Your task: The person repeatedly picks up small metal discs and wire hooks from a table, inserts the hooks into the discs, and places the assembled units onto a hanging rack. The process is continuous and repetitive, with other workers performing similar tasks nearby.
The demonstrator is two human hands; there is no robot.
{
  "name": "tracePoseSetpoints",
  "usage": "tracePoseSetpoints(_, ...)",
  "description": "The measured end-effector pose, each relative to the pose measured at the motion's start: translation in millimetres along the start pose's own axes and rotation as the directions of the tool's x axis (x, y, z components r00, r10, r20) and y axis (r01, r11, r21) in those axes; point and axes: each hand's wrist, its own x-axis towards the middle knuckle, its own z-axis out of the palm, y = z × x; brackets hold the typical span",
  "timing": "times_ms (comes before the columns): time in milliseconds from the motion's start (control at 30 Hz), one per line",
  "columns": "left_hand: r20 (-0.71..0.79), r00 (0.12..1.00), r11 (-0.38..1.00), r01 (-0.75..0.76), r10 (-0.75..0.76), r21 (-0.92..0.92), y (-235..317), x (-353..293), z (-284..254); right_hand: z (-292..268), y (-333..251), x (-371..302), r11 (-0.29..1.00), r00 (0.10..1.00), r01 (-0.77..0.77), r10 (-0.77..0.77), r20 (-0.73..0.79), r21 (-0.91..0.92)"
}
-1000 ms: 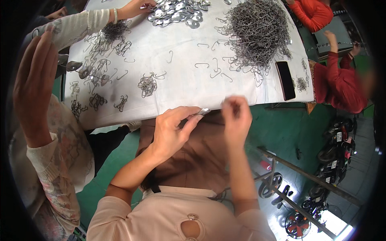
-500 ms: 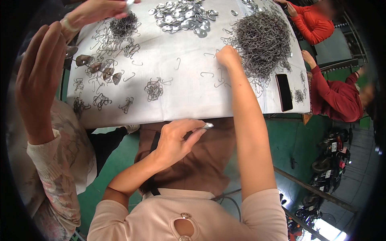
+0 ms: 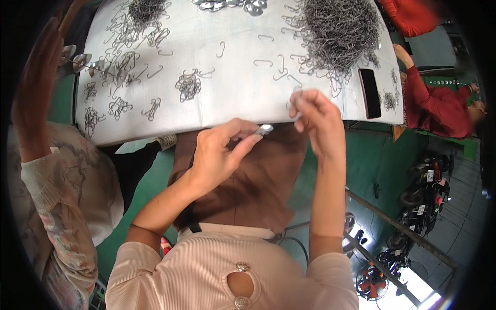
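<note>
My left hand (image 3: 214, 150) is closed near the front edge of the table, pinching a small shiny metal disc (image 3: 265, 129) between thumb and fingers. To its right my right hand (image 3: 323, 121) is raised over the same edge, its fingers curled together. A thin wire hook (image 3: 296, 105), blurred by motion, shows at those fingertips. Beyond the right hand lies a large heap of grey wire hooks (image 3: 338, 33), and a few loose hooks (image 3: 263, 63) are scattered on the white cloth. More metal discs (image 3: 232, 5) are piled at the far edge of view.
A black phone (image 3: 370, 93) lies at the table's right. On the left, a co-worker's hand (image 3: 36, 98) is raised close to a string of metal discs (image 3: 82, 63). Small clumps of hooks (image 3: 189, 86) dot the cloth. Another person in dark red (image 3: 436, 111) is at the right.
My right hand has come back from the hook heap toward my left hand, with a hook at its fingertips. The table sits higher in view. The left hand still pinches the disc.
</note>
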Motion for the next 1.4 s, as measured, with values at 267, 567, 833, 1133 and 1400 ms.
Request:
tracePoseSetpoints(267, 0.011, 1.000, 1.000, -0.005, 0.005, -0.011, 2, 3, 10, 27, 39, -47, 0.994, 0.986, 0.093, -0.085, -0.141, 0.052)
tracePoseSetpoints(567, 0.106, 0.987, 0.992, -0.125, 0.123, 0.021, -5, 25, 4, 39, 46, -42, 0.814, 0.796, 0.435, -0.547, -0.258, -0.385)
tracePoseSetpoints(833, -0.154, 0.908, 0.760, -0.221, 0.389, 0.611, -99, 231, 4, 43, 48, -48, 0.738, 0.743, 0.503, -0.635, -0.212, -0.450)
tracePoseSetpoints(1133, 0.114, 0.968, 0.460, -0.208, 0.224, 0.863, -96, 287, 6, 48, 53, -51, 0.755, 0.775, 0.504, -0.610, -0.166, -0.419)
tracePoseSetpoints(1400, 0.111, 0.978, 0.977, 0.159, -0.175, 0.143, -75, 164, -18, 44, 60, -47, 0.772, 0.790, 0.475, -0.586, -0.183, -0.422)
